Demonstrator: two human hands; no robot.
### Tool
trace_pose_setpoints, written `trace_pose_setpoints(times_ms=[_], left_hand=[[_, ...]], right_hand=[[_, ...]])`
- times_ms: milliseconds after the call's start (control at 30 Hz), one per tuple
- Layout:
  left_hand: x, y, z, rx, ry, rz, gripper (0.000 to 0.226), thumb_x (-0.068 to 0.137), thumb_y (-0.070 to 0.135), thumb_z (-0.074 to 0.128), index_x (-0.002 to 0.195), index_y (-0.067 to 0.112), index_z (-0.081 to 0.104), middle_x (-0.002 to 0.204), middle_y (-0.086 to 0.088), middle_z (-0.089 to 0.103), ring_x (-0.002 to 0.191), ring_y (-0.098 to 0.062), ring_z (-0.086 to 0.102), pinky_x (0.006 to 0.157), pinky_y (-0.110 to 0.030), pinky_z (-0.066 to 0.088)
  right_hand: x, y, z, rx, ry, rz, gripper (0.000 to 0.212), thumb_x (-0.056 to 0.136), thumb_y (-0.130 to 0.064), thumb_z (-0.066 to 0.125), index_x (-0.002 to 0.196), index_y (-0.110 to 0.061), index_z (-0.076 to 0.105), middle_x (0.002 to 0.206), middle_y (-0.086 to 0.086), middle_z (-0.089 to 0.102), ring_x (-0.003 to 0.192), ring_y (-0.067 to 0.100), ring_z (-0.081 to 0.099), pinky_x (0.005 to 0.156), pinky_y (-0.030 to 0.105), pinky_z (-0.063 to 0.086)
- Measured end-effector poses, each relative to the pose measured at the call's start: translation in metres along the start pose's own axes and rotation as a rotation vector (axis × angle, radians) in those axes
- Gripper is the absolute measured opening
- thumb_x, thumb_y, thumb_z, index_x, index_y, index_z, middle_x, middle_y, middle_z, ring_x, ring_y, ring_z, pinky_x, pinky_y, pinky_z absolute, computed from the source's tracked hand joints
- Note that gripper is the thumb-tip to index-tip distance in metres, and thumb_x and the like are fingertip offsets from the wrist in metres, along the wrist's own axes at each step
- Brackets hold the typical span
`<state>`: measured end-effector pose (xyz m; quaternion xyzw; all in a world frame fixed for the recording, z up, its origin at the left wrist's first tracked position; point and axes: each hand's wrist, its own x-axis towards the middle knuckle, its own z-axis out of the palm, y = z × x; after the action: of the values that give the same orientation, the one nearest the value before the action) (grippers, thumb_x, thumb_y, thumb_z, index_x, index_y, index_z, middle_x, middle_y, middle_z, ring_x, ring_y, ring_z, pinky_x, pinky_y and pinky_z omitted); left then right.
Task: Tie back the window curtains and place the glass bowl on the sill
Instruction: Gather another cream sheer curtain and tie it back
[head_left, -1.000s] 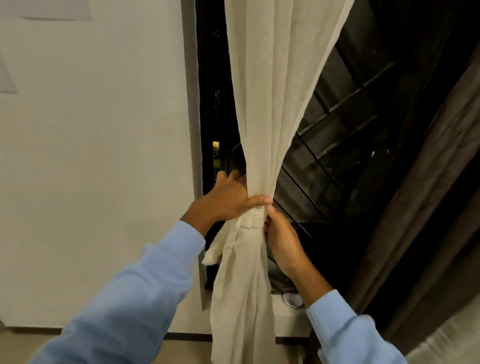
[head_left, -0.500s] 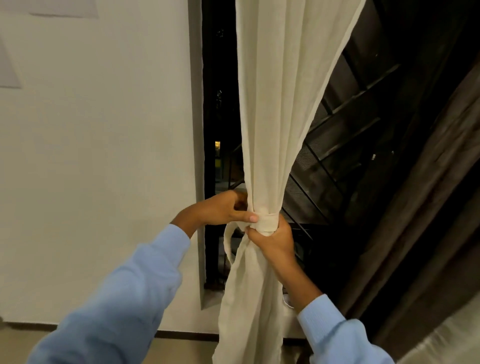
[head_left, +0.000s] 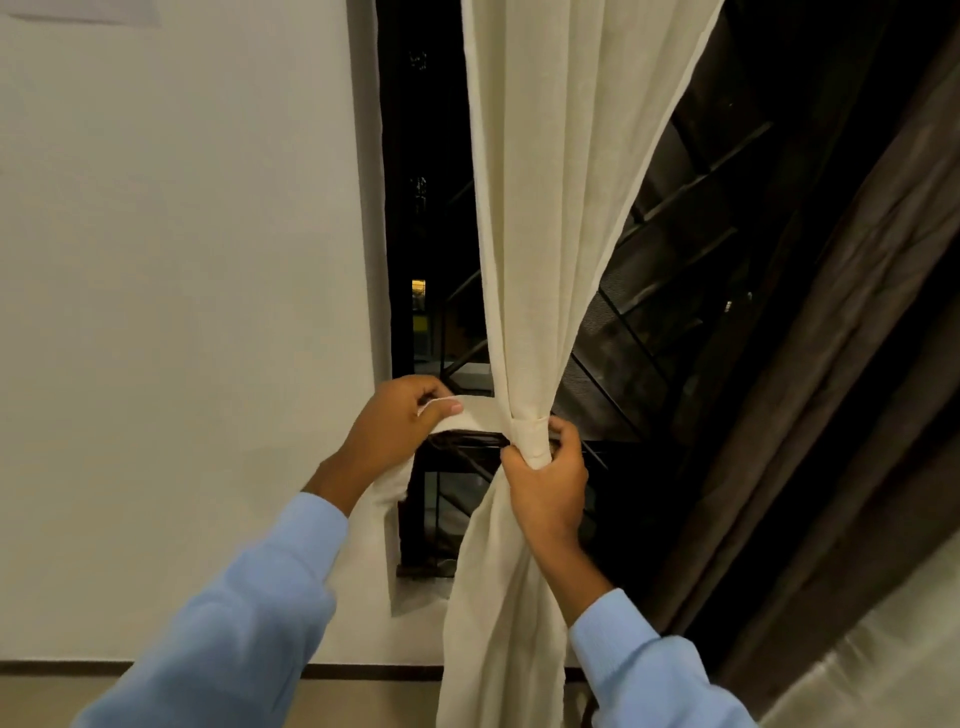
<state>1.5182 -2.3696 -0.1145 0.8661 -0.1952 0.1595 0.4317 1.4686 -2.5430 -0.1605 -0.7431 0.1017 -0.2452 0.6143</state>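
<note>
- Right hand (head_left: 548, 480): you are clamping the gathered cream curtain (head_left: 550, 223) just under the wrapped tie band (head_left: 530, 426).
- Left hand (head_left: 397, 428): you are pinching the band's loose end, drawn out leftward.
- Risk: if either hold is slackening, the wrap is likely unwinding and the folds are spilling.
- Count: one cream curtain, one brown curtain (head_left: 852, 364), one band, two hands.
- Glass bowl: not showing; sill mostly hidden.

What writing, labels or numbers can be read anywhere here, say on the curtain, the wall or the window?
None can be read: the cream curtain, its tie band, the wall and the window grille bear no text. The pale sheet at the wall's top looks blank.
</note>
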Motion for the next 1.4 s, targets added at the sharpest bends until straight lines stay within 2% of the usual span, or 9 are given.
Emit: trace_pose_setpoints(times_ms=[233,433,567,633,733,833,967,1267,1400], left_hand=[[-0.046,0.036,0.030,0.189,0.044,0.109,0.017,0.086,0.037,0.065,0.084,0.021,0.071,0.073,0.015,0.061,0.063,-0.001,0.054,0.058,-0.010,0.036],[-0.050,0.065,0.045,-0.031,0.187,0.083,0.027,0.086,0.035,0.064,0.073,0.012,0.071,0.063,0.004,0.065,0.058,-0.013,0.058,0.056,-0.027,0.050],[-0.044,0.065,0.046,0.044,0.113,0.056,0.025,0.086,0.029,0.064,0.066,0.015,0.065,0.055,0.006,0.058,0.052,-0.013,0.054,0.054,-0.022,0.046],[-0.041,0.068,0.044,0.089,0.036,0.062,0.022,0.085,0.028,0.064,0.065,0.019,0.063,0.053,0.012,0.053,0.051,-0.009,0.051,0.055,-0.012,0.038],[-0.031,0.074,0.037,0.006,0.003,0.068,0.026,0.081,0.037,0.067,0.059,0.023,0.064,0.050,0.012,0.054,0.049,-0.006,0.051,0.054,-0.018,0.039],[-0.009,0.069,0.028,-0.159,0.236,-0.083,0.039,0.063,0.048,0.082,0.065,0.021,0.054,0.061,0.004,0.059,0.056,-0.010,0.059,0.054,-0.028,0.053],[0.013,0.056,0.020,-0.279,0.004,-0.220,0.071,0.055,0.049,0.086,0.113,0.018,0.059,0.103,0.002,0.068,0.089,-0.015,0.068,0.068,-0.038,0.060],[0.020,0.047,0.019,-0.261,0.007,-0.191,0.041,0.073,0.029,0.080,0.108,0.012,0.070,0.104,-0.001,0.072,0.091,-0.011,0.068,0.083,-0.035,0.057],[0.019,0.045,0.017,-0.336,0.005,-0.209,0.037,0.071,0.025,0.081,0.105,0.012,0.071,0.102,-0.003,0.072,0.090,-0.015,0.070,0.081,-0.041,0.058]], right_hand=[[-0.001,0.006,0.001,0.011,0.148,-0.142,0.056,0.071,-0.019,0.082,0.102,-0.034,0.039,0.099,-0.012,0.053,0.087,0.008,0.060,0.077,0.039,0.057],[-0.014,0.017,0.002,0.142,0.112,-0.584,0.050,0.078,-0.008,0.079,0.112,-0.028,0.047,0.132,-0.001,0.037,0.123,0.013,0.047,0.098,0.022,0.046],[-0.014,0.023,-0.003,0.105,0.039,-0.655,0.054,0.072,0.002,0.084,0.110,-0.024,0.058,0.132,0.001,0.040,0.125,0.018,0.048,0.101,0.025,0.046],[-0.011,0.023,-0.006,0.108,0.055,-0.653,0.045,0.073,0.004,0.082,0.105,-0.021,0.063,0.128,-0.003,0.046,0.122,0.015,0.051,0.099,0.022,0.046],[-0.006,0.022,-0.011,0.140,0.053,-0.646,0.026,0.080,0.006,0.076,0.099,-0.010,0.069,0.120,-0.002,0.055,0.114,0.014,0.057,0.095,0.022,0.048],[-0.006,0.018,-0.011,0.190,0.012,-0.589,0.013,0.088,-0.012,0.069,0.096,-0.002,0.070,0.116,0.005,0.064,0.109,0.016,0.063,0.091,0.028,0.052],[-0.009,0.014,-0.012,0.320,-0.066,-0.457,0.017,0.093,-0.023,0.061,0.104,-0.015,0.071,0.117,0.006,0.067,0.111,0.023,0.064,0.094,0.035,0.053],[-0.010,-0.007,-0.019,0.484,0.100,-0.218,0.019,0.099,-0.022,0.054,0.091,-0.021,0.071,0.088,0.006,0.072,0.084,0.027,0.070,0.074,0.039,0.059],[-0.005,-0.016,-0.020,0.823,0.022,0.182,0.017,0.100,-0.023,0.051,0.108,-0.018,0.066,0.096,0.001,0.076,0.092,0.015,0.073,0.083,0.033,0.058]])
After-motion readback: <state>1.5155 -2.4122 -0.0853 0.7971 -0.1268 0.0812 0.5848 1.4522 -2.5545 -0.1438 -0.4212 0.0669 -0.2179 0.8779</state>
